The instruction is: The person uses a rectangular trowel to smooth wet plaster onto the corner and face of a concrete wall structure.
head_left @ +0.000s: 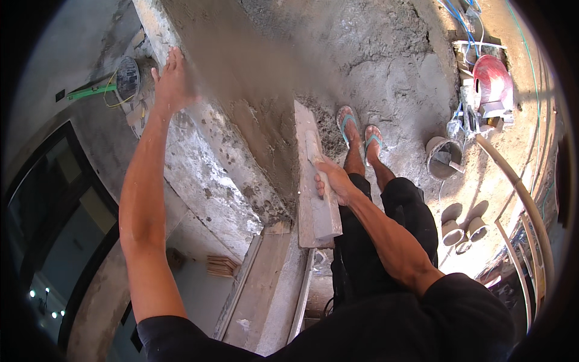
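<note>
My left hand (pixel 171 84) rests with its fingers stretched out on the pale edge of a concrete ledge (pixel 208 130). Wet grey mortar (pixel 256 120) coats the face beside that edge, and its upper part is blurred. In my right hand (pixel 335 180) is the handle of a long, pale plastering float (pixel 318 214), fingers wrapped round it. The float's blade stands along the right side of the mortared face, close to my legs. Its underside is hidden.
My sandaled feet (pixel 348 125) stand on rough mortar-covered ground (pixel 410 96). To the right are a bucket (pixel 443 158), smaller pots (pixel 452 233), a red rounded container (pixel 491 81) and a curved pole (pixel 503 166). A wooden board (pixel 256 289) lies below the ledge; a dark-framed window (pixel 60 211) is at left.
</note>
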The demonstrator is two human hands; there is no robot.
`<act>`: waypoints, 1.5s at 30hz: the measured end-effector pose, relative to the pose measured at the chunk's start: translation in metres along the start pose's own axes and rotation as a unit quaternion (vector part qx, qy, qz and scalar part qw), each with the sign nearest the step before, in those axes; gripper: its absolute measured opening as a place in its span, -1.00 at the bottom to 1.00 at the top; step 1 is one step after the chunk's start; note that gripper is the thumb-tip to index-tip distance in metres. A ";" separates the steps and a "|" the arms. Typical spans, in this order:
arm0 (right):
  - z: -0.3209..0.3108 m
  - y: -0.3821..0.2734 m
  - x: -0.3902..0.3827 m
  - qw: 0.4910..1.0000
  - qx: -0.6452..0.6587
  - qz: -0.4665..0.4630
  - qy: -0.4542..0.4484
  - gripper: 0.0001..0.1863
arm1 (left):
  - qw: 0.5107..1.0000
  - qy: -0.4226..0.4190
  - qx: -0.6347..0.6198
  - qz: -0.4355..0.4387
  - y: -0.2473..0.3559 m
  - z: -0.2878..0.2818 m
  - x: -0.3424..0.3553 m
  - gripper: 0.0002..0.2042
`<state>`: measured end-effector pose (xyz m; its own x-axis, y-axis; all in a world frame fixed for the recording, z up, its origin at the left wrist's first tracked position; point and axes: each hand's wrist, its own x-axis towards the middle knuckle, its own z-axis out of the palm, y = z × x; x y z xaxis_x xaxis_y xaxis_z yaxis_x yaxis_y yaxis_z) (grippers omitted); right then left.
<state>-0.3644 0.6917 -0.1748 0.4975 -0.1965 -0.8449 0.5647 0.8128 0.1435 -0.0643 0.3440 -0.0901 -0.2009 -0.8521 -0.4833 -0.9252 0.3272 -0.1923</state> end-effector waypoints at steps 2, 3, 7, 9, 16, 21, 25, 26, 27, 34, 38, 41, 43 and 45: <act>-0.002 0.016 0.018 0.999 0.051 0.010 0.014 -0.49 | 1.000 0.015 0.007 0.015 -0.004 0.002 0.003 0.42; -0.002 0.022 0.028 0.997 0.070 -0.006 0.016 -0.51 | 1.000 0.013 0.006 0.014 -0.004 0.003 0.002 0.42; 0.018 0.021 0.074 0.992 0.106 -0.028 0.067 -0.57 | 1.000 0.020 0.002 0.017 -0.007 0.005 -0.002 0.40; 0.014 0.014 0.098 0.995 0.043 -0.044 0.083 -0.60 | 0.999 0.031 -0.002 0.029 -0.004 0.006 0.003 0.40; 0.040 0.006 0.115 0.984 -0.116 -0.008 0.134 -0.69 | 0.997 0.069 -0.014 0.035 -0.011 0.015 0.001 0.39; 0.066 0.002 0.082 0.976 -0.177 -0.003 0.128 -0.59 | 0.998 0.053 -0.010 0.025 -0.006 0.013 0.001 0.40; 0.097 0.011 0.040 0.983 -0.144 0.007 0.113 -0.52 | 0.999 0.042 0.002 0.010 0.000 0.007 0.002 0.39; 0.112 0.009 0.022 0.982 -0.148 0.011 0.114 -0.49 | 0.999 0.040 0.002 0.006 0.001 0.006 0.003 0.38; 0.129 0.003 0.000 0.980 -0.170 -0.004 0.107 -0.43 | 0.999 0.039 -0.002 0.009 0.001 0.008 0.001 0.38; 0.202 -0.018 -0.114 0.999 -0.025 -0.023 -0.016 -0.28 | 1.000 0.021 0.005 0.005 -0.004 0.004 -0.003 0.40; 0.109 -0.047 -0.037 0.989 -0.042 -0.102 0.102 -0.55 | 1.000 0.010 0.029 0.003 -0.006 -0.002 -0.006 0.40; 0.061 -0.054 0.051 0.980 -0.071 -0.106 0.154 -0.66 | 1.000 0.012 0.021 -0.002 -0.002 -0.008 -0.002 0.40; 0.029 -0.051 0.113 0.995 -0.010 -0.030 0.095 -0.73 | 1.000 -0.003 0.007 0.000 0.005 -0.006 0.001 0.41; 0.031 -0.050 0.152 0.996 -0.001 -0.009 0.088 -0.75 | 1.000 0.001 0.009 0.005 0.005 -0.005 0.001 0.41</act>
<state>-0.2967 0.6039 -0.2939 0.3648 -0.1115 -0.9244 0.5713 0.8107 0.1277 -0.0708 0.3432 -0.0872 -0.2101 -0.8497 -0.4837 -0.9173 0.3425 -0.2032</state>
